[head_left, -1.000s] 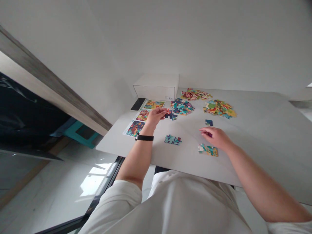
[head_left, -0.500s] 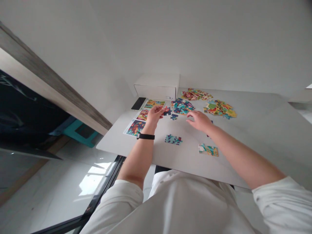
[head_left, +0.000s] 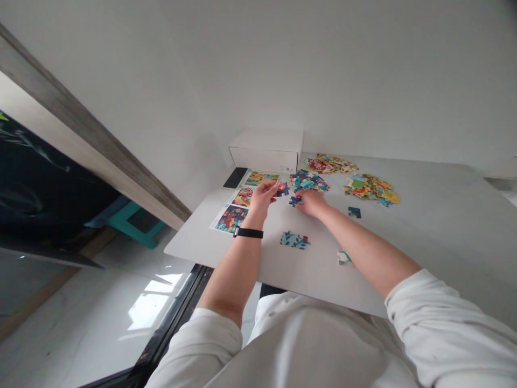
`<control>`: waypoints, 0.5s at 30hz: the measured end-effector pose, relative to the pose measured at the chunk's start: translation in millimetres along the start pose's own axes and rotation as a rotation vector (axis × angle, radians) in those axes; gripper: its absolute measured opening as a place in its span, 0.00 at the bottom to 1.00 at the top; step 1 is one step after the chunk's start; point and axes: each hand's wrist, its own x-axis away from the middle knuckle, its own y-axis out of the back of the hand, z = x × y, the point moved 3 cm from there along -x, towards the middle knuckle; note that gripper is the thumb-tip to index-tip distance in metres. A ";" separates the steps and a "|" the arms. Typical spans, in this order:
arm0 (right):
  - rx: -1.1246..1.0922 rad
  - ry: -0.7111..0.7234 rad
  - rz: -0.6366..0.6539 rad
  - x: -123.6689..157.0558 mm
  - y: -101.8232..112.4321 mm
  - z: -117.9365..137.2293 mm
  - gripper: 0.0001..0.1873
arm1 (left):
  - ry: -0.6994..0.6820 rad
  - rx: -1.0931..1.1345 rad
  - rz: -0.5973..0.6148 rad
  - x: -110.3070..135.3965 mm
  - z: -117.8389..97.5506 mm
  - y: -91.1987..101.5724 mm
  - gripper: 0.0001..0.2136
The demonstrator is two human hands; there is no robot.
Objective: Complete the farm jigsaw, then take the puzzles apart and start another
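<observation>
My left hand (head_left: 264, 195), with a black band on the wrist, pinches a dark blue and red puzzle piece (head_left: 283, 189) just above the table. My right hand (head_left: 312, 203) has its fingertips on a small dark blue puzzle piece (head_left: 295, 201) lying close by. Right behind that hand is a pile of blue and teal puzzle pieces (head_left: 309, 180). Nearer to me lies a joined teal strip of pieces (head_left: 294, 240). Another piece with white and teal (head_left: 344, 257) is partly hidden under my right forearm. A single dark blue piece (head_left: 354, 212) rests farther right.
Printed picture cards (head_left: 231, 219) lie left of my left hand, with a phone (head_left: 235, 178) behind them. A white box (head_left: 266, 148) stands against the wall. Two more piles, one reddish (head_left: 331, 164) and one yellow-green (head_left: 371, 188), sit at the back right of the white table (head_left: 436, 226).
My right hand has moved left and down onto the small dark blue piece. That uncovers the single dark blue piece on the right. My left hand keeps its piece; the view has shifted slightly.
</observation>
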 end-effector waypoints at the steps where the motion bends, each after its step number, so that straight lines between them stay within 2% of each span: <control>1: -0.007 0.007 -0.005 0.9 -0.1 -2.2 0.24 | 0.006 0.012 0.001 1.8 -1.2 -0.8 0.24; 8: 0.004 0.092 -0.055 24.9 10.7 -30.7 0.19 | 0.011 0.008 0.098 9.7 -3.1 -8.5 0.21; 12: 0.004 0.082 -0.081 38.5 23.8 -51.8 0.15 | 0.049 -0.059 0.214 12.4 0.7 -15.8 0.19; 15: 0.010 0.063 -0.076 44.0 28.1 -61.8 0.13 | 0.092 -0.096 0.254 14.7 3.0 -19.6 0.18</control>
